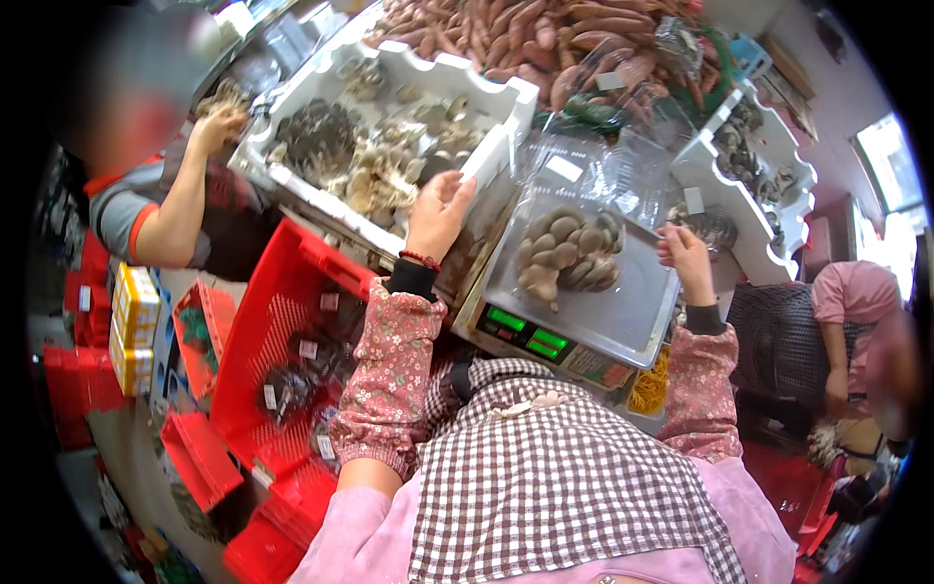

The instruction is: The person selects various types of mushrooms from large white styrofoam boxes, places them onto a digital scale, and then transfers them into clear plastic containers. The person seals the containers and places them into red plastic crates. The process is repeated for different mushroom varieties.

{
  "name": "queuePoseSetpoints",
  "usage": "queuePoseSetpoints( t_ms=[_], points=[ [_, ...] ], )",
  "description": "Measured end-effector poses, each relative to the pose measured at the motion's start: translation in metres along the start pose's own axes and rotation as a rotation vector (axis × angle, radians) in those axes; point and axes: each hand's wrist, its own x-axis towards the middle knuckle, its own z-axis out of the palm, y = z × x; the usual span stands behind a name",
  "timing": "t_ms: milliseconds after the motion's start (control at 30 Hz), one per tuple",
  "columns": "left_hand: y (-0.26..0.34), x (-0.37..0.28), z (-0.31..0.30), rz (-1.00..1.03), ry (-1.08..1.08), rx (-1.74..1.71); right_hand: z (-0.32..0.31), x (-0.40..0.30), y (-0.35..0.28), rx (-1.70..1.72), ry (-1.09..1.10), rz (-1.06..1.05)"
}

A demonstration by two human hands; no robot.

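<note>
Oyster mushrooms [565,244] lie in a clear plastic clamshell box [543,201] on the metal pan [606,321] of a digital scale with green displays [527,332]. The box's lid stands open behind them. My left hand [441,212] is over the near right edge of a white foam crate [503,139] of loose mushrooms [379,168]; its fingers are apart and I see nothing in them. To the right of the pan, my right hand [684,255] is raised with bent fingers; whether it holds something small cannot be told.
A co-worker's hand [219,128] reaches the foam crate's left side. A red basket [255,358] with labelled packs stands at lower left. Sweet potatoes [540,36] are heaped behind. Another foam crate [795,204] of mushrooms and another person [850,299] are at right.
</note>
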Motion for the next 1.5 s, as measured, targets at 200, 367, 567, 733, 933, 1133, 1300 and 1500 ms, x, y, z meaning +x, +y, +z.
queuePoseSetpoints(
  t_ms=[200,367,567,733,933,1133,1300,1500],
  points=[
    [-0.059,0.073,0.086,-0.6,-0.267,-0.075,0.032,0.074,0.04,0.247,-0.025,0.115],
    [-0.024,0.061,0.103,-0.513,-0.087,-0.363,0.063,0.08,-0.008,0.597,-0.122,0.241],
    [0.044,0.005,0.09,-0.121,-0.2,-0.339,0.036,0.045,-0.022,0.648,-0.207,0.004],
    [0.045,-0.056,0.094,-0.03,-0.103,-0.186,0.054,-0.029,-0.024,0.316,-0.006,-0.099],
    [0.038,-0.082,0.104,-0.256,0.161,-0.34,0.075,-0.064,-0.009,0.498,0.131,-0.074],
    [0.043,-0.109,0.087,-0.446,0.111,-0.517,0.068,-0.086,-0.007,0.445,-0.039,0.06],
    [0.04,-0.125,0.074,-0.884,-0.04,-0.559,0.065,-0.087,0.001,0.434,-0.087,0.103],
    [0.044,-0.121,0.08,-1.002,-0.065,-0.753,0.062,-0.082,0.003,0.406,-0.132,0.11]
  ],
)
